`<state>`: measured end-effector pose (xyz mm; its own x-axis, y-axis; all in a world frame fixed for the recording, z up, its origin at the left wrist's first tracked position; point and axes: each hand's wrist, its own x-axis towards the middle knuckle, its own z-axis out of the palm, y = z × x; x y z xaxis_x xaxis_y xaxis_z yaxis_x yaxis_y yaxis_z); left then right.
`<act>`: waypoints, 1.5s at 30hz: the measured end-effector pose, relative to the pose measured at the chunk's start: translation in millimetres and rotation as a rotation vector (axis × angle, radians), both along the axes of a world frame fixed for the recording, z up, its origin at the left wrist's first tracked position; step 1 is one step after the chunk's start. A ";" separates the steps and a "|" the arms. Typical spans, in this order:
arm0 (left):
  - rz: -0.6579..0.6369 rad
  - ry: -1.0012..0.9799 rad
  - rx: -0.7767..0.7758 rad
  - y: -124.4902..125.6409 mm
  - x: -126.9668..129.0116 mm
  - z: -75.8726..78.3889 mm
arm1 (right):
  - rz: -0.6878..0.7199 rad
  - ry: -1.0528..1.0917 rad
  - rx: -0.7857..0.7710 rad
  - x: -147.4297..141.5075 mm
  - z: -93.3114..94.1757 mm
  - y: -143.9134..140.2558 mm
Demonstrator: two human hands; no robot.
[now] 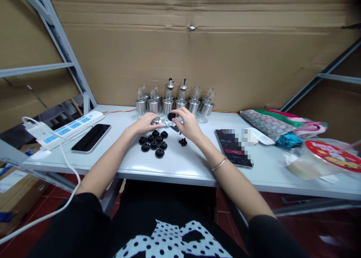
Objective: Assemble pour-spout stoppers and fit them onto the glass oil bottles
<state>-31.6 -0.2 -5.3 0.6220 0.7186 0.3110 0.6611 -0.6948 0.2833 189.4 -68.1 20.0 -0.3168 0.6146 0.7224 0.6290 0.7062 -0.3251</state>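
My right hand [186,122] pinches a round black rubber stopper [171,116] between thumb and fingertips, just above the table. My left hand [145,123] rests low over the table, thumb and fingers apart, beside a small group of shiny silver parts [157,121]. Whether its fingertips touch them I cannot tell. Several ribbed black stoppers [154,144] lie grouped in front of my left hand. Below my right hand is a small pile of tiny black caps [183,142]. Thin black pieces [175,129] lie between the hands, partly covered by the right one.
Glass bottles with silver sleeves [153,106] stand in rows at the back; two bear pourers [183,84]. A power strip [72,128] and phone [91,138] lie left. Another phone [232,149], a patterned bag [267,121] and a red-lidded tub [334,154] are right. Cardboard [158,51] rises behind.
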 end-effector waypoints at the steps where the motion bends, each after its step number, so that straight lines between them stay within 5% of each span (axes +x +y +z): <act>1: -0.003 -0.002 -0.009 -0.1 -2.6 3.1 | 0.021 -0.009 -0.027 -0.1 -0.7 0.7; 8: -0.002 -0.004 -0.010 2.7 -9.8 7.4 | 0.146 -0.142 -0.276 0.3 0.8 -0.6; 13: -0.002 0.038 -0.004 4.1 -4.7 -1.3 | 0.251 -0.334 -0.621 -0.3 4.6 -8.2; 23: -0.010 0.017 0.031 7.7 -3.6 -8.7 | 0.373 -0.159 -0.810 -0.5 0.6 -7.2; 30: 0.036 0.038 0.044 5.1 3.0 -12.7 | 0.157 -0.308 -0.526 -5.8 -5.4 -3.9; 40: 0.071 0.037 -0.025 -5.6 9.2 -8.3 | 0.218 -0.305 -0.686 -5.5 -1.9 -8.2; 45: 0.126 0.028 -0.073 -6.1 2.5 2.5 | -0.049 -0.343 -0.548 3.2 4.3 -2.8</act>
<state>-29.1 -6.2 -2.8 0.5333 0.8115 0.2388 0.7498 -0.5842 0.3107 192.6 -71.0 24.3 -0.4364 0.8849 0.1629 0.7882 0.4634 -0.4051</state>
